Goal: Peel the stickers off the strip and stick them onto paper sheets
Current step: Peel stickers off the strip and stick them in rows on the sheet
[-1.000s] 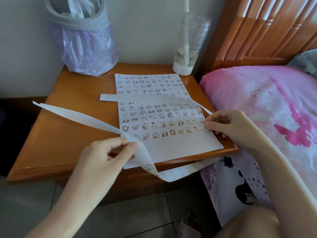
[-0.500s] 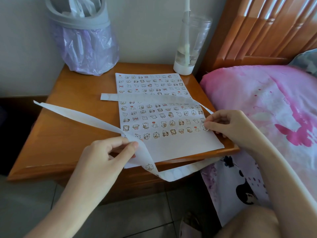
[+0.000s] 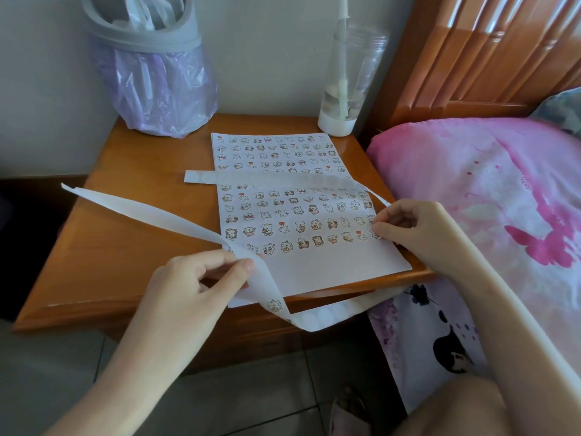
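White backing strip is pinched between the left hand's thumb and forefinger exactly as a second ago, with the next sticker just below those fingers, unpeeled. Right hand hasn't shifted either: curled fingertips are down on the newest sticker at the paper sheet's right edge; pressing or pinching, can't tell. Likely still rubbing it down, and that row looks full.

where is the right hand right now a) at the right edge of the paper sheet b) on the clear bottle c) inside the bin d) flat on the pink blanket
a: the right hand has its curled fingertips at the right edge of the paper sheet, at the end of a sticker row, while the left hand pinches the strip.
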A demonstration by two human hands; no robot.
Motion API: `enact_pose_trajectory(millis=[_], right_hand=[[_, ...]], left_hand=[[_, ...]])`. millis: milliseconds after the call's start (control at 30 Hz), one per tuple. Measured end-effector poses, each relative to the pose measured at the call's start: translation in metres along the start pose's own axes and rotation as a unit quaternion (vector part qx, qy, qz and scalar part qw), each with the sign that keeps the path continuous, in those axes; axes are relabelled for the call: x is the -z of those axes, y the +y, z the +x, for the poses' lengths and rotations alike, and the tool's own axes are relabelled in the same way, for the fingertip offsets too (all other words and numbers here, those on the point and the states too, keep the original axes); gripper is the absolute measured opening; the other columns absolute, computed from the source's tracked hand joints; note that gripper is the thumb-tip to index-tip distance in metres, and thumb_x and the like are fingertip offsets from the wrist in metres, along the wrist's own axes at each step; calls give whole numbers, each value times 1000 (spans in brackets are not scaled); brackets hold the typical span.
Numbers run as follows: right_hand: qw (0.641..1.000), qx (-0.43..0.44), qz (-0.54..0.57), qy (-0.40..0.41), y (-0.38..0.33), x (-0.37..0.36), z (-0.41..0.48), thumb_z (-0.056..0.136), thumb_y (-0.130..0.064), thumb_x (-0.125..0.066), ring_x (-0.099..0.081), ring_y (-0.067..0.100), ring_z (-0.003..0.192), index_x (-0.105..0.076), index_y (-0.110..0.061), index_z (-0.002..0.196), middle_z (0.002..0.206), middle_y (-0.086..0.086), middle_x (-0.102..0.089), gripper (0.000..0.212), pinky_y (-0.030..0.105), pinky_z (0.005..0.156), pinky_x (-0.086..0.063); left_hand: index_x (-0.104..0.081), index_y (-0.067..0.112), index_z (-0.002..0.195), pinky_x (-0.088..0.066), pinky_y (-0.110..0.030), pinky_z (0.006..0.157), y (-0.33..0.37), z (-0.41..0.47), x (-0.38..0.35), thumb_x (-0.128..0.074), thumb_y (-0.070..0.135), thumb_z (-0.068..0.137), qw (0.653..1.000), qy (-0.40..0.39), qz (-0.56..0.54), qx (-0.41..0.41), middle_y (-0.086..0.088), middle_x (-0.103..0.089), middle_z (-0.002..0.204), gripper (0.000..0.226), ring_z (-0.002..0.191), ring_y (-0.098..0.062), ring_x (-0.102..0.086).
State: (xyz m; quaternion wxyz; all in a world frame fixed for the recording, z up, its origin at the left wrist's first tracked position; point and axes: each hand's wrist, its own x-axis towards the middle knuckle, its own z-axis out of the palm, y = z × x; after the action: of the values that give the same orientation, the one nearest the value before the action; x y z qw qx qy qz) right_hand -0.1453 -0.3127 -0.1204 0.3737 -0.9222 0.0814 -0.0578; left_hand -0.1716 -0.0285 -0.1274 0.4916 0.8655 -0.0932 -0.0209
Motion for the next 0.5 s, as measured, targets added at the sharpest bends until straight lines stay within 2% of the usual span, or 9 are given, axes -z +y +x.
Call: enact_pose_trajectory(millis=[67, 167, 267, 367, 500], right_hand=[[1000, 6, 2, 0, 1, -1, 0, 80, -16, -71, -57, 8, 68, -67, -21, 79, 77, -4, -67, 6, 14, 63, -45], [1000, 12, -2, -2, 3, -2, -1, 79, -21, -73, -52, 7, 65, -67, -22, 80, 76, -3, -64, 6, 18, 61, -43], [1000, 15, -9, 2, 4, -2, -1, 77, -23, -74, -48, 5, 63, -67, -22, 79, 73, -5, -61, 8, 15, 59, -39], [1000, 13, -6, 7, 5, -4, -1, 77, -23, -75, -47, 5, 62, -67, -21, 80, 72, -7, -59, 8, 14, 58, -39], [1000, 7, 13, 11, 7, -2, 1, 78, -20, -75, -51, 11, 66, -61, -24, 84, 76, -1, -60, 15, 23, 67, -46]], left_hand=[[-62, 41, 80, -41, -3, 49, -1, 0, 1, -57, 36, 83, 1000, 1, 0, 2, 40, -59, 81, 9, 67, 2, -60], [-65, 36, 86, -41, -2, 50, -1, -1, 1, -57, 35, 83, 1000, 5, -2, 7, 23, -67, 72, 8, 66, 8, -59], [-65, 35, 88, -41, -2, 50, -2, 0, 0, -58, 34, 84, 1000, 11, 3, 9, 25, -64, 80, 8, 68, 10, -58], [-66, 35, 91, -40, -2, 50, -4, 0, 0, -58, 35, 84, 1000, 12, 9, 11, 23, -66, 75, 11, 69, 7, -57], [-67, 35, 92, -40, -2, 50, -5, 0, 0, -58, 36, 83, 1000, 13, 10, 11, 26, -66, 76, 12, 67, 9, -57]])
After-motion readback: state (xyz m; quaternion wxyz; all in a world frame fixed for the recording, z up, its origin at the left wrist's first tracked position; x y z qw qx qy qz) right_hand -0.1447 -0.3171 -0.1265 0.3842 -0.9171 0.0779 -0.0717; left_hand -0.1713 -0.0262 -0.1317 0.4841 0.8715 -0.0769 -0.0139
